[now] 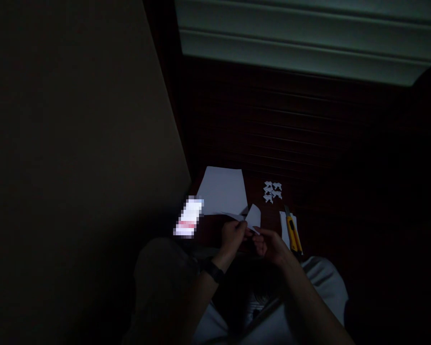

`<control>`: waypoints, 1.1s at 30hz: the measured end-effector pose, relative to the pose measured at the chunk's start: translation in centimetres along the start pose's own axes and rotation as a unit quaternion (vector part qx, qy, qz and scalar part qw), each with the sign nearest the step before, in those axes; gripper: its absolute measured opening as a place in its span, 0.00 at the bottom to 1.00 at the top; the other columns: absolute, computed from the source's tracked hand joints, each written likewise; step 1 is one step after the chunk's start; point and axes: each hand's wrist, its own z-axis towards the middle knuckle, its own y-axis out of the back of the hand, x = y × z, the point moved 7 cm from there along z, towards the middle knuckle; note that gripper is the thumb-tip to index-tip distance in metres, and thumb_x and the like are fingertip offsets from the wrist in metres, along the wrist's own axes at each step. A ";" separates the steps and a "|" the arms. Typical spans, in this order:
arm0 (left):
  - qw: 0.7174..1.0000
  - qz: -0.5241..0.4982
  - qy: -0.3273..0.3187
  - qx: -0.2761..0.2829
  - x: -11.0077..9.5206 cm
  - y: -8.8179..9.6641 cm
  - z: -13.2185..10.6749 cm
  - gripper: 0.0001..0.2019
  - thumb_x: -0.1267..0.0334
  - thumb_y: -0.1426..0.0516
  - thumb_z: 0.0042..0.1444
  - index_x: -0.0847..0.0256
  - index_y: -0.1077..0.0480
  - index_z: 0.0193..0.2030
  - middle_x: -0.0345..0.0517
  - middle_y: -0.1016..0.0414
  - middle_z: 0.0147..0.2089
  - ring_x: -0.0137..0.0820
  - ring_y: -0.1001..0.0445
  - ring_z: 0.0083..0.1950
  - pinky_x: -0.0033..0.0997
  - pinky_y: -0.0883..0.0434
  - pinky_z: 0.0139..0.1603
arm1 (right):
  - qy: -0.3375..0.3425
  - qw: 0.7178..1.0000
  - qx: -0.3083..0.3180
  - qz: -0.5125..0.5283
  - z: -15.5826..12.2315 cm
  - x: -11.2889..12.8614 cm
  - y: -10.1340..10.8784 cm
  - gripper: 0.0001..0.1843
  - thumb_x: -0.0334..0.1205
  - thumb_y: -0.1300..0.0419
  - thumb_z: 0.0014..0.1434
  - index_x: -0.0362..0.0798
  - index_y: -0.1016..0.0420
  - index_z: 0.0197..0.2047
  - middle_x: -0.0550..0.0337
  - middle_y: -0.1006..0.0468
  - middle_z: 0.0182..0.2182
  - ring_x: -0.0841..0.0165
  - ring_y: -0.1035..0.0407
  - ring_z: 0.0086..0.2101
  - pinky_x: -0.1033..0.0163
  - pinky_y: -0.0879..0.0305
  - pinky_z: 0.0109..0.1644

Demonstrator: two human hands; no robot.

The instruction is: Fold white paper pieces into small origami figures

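Note:
The scene is very dark. My left hand [232, 235] and my right hand [270, 245] meet over my lap, both pinched on a small white piece of paper [253, 216] that sticks up between them. A dark watch sits on my left wrist. Just beyond the hands a larger white paper sheet [222, 190] lies on the dark wooden floor. A cluster of several small folded white paper shapes [272, 191] lies further right.
A yellow utility knife [293, 233] rests on a white paper strip right of my hands. A lit, blurred phone screen [188, 218] lies at the left by a plain wall [75, 143]. A pale ribbed surface [301, 43] spans the top.

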 end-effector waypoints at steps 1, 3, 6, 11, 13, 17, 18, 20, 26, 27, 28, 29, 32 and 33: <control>1.000 0.001 0.001 0.001 0.0 -0.1 0.0 0.11 0.61 0.47 0.49 0.67 0.29 0.25 0.49 0.25 0.24 0.31 0.26 0.25 0.25 0.29 0.23 | -0.004 1.000 -0.001 0.006 0.0 -0.1 0.0 0.07 0.36 0.43 0.53 0.41 0.31 0.35 0.59 0.24 0.21 0.74 0.30 0.20 0.72 0.35 0.22; 1.000 0.004 0.005 0.000 0.1 -0.1 0.0 0.12 0.60 0.47 0.49 0.67 0.29 0.25 0.49 0.25 0.24 0.31 0.26 0.24 0.25 0.30 0.23 | -0.008 1.000 -0.007 0.012 -0.1 -0.1 -0.1 0.06 0.35 0.44 0.53 0.41 0.31 0.34 0.60 0.25 0.20 0.75 0.31 0.19 0.73 0.36 0.21; 1.000 0.014 0.007 -0.003 0.1 0.0 0.1 0.13 0.58 0.47 0.50 0.67 0.29 0.25 0.49 0.25 0.24 0.31 0.26 0.24 0.24 0.30 0.22 | -0.014 1.000 -0.010 0.012 -0.1 -0.1 0.1 0.05 0.35 0.44 0.54 0.42 0.32 0.33 0.61 0.25 0.19 0.75 0.31 0.18 0.73 0.36 0.21; 0.999 0.037 0.007 0.013 0.3 0.1 0.2 0.18 0.52 0.47 0.49 0.67 0.29 0.25 0.49 0.25 0.23 0.31 0.26 0.23 0.24 0.31 0.21 | -0.015 0.999 -0.029 -0.004 0.2 0.0 0.9 0.05 0.36 0.43 0.53 0.43 0.32 0.33 0.62 0.26 0.18 0.76 0.32 0.17 0.74 0.37 0.19; 0.999 0.033 -0.004 0.020 0.3 0.0 0.3 0.16 0.53 0.47 0.50 0.66 0.29 0.25 0.48 0.25 0.22 0.31 0.26 0.23 0.25 0.31 0.21 | -0.017 0.999 -0.036 -0.023 0.2 0.0 1.2 0.06 0.37 0.42 0.52 0.43 0.32 0.33 0.62 0.26 0.18 0.76 0.33 0.17 0.74 0.38 0.19; 0.999 0.036 -0.018 0.018 0.5 0.1 0.3 0.15 0.56 0.48 0.50 0.65 0.30 0.23 0.47 0.25 0.22 0.31 0.26 0.22 0.26 0.31 0.21 | 0.007 0.996 -0.052 -0.078 0.1 0.1 1.5 0.09 0.40 0.40 0.51 0.43 0.32 0.32 0.62 0.27 0.18 0.77 0.35 0.16 0.74 0.40 0.17; 0.999 0.041 -0.022 0.017 0.5 0.1 0.4 0.15 0.56 0.48 0.50 0.65 0.29 0.23 0.47 0.25 0.22 0.31 0.26 0.22 0.26 0.31 0.21 | 0.016 0.994 -0.055 -0.096 0.1 0.2 1.5 0.09 0.41 0.40 0.51 0.43 0.32 0.32 0.62 0.27 0.18 0.77 0.35 0.16 0.74 0.41 0.17; 0.998 0.054 -0.028 0.016 0.6 0.1 0.4 0.16 0.54 0.48 0.51 0.65 0.29 0.22 0.47 0.25 0.21 0.31 0.27 0.22 0.26 0.31 0.21 | 0.033 0.989 -0.058 -0.131 0.0 0.3 1.5 0.11 0.43 0.40 0.51 0.43 0.32 0.31 0.61 0.27 0.19 0.76 0.35 0.17 0.74 0.41 0.17; 0.998 0.056 0.012 0.021 1.9 0.4 0.2 0.19 0.48 0.46 0.48 0.65 0.28 0.24 0.49 0.24 0.23 0.32 0.26 0.23 0.26 0.32 0.20 | 0.063 0.973 -0.074 -0.208 0.3 0.0 2.1 0.17 0.50 0.39 0.49 0.42 0.31 0.30 0.58 0.26 0.20 0.74 0.33 0.18 0.71 0.39 0.19; 0.998 0.047 0.026 0.026 2.4 0.4 0.2 0.19 0.49 0.45 0.47 0.65 0.28 0.25 0.49 0.24 0.24 0.33 0.26 0.24 0.26 0.32 0.20 | 0.067 0.969 -0.080 -0.222 0.5 -0.1 2.2 0.18 0.51 0.39 0.49 0.42 0.31 0.30 0.58 0.26 0.20 0.74 0.33 0.18 0.71 0.38 0.19; 0.998 0.033 0.038 0.031 2.8 0.3 0.2 0.18 0.49 0.44 0.46 0.66 0.28 0.26 0.50 0.24 0.24 0.33 0.25 0.25 0.26 0.32 0.20 | 0.070 0.965 -0.086 -0.237 0.6 -0.2 2.4 0.19 0.52 0.40 0.49 0.42 0.31 0.30 0.57 0.26 0.20 0.73 0.33 0.18 0.71 0.38 0.19; 0.998 0.018 0.047 0.037 3.2 0.3 0.1 0.18 0.49 0.43 0.45 0.66 0.28 0.28 0.50 0.24 0.25 0.34 0.25 0.25 0.26 0.31 0.21 | 0.075 0.961 -0.091 -0.250 0.7 -0.2 2.5 0.20 0.53 0.40 0.49 0.42 0.31 0.29 0.56 0.25 0.20 0.73 0.33 0.18 0.70 0.38 0.19; 0.997 -0.021 0.056 0.054 3.9 0.1 0.0 0.19 0.50 0.42 0.45 0.68 0.28 0.32 0.50 0.24 0.26 0.34 0.25 0.27 0.26 0.31 0.23 | 0.096 0.954 -0.092 -0.267 0.8 -0.2 2.6 0.21 0.55 0.40 0.48 0.41 0.31 0.28 0.54 0.24 0.21 0.73 0.31 0.19 0.70 0.36 0.21; 0.996 -0.030 0.056 0.059 3.9 0.0 0.0 0.20 0.49 0.43 0.46 0.68 0.28 0.33 0.51 0.24 0.26 0.34 0.25 0.28 0.26 0.30 0.23 | 0.106 0.954 -0.089 -0.266 0.8 -0.2 2.5 0.21 0.55 0.40 0.48 0.41 0.31 0.29 0.54 0.24 0.22 0.73 0.31 0.20 0.70 0.35 0.21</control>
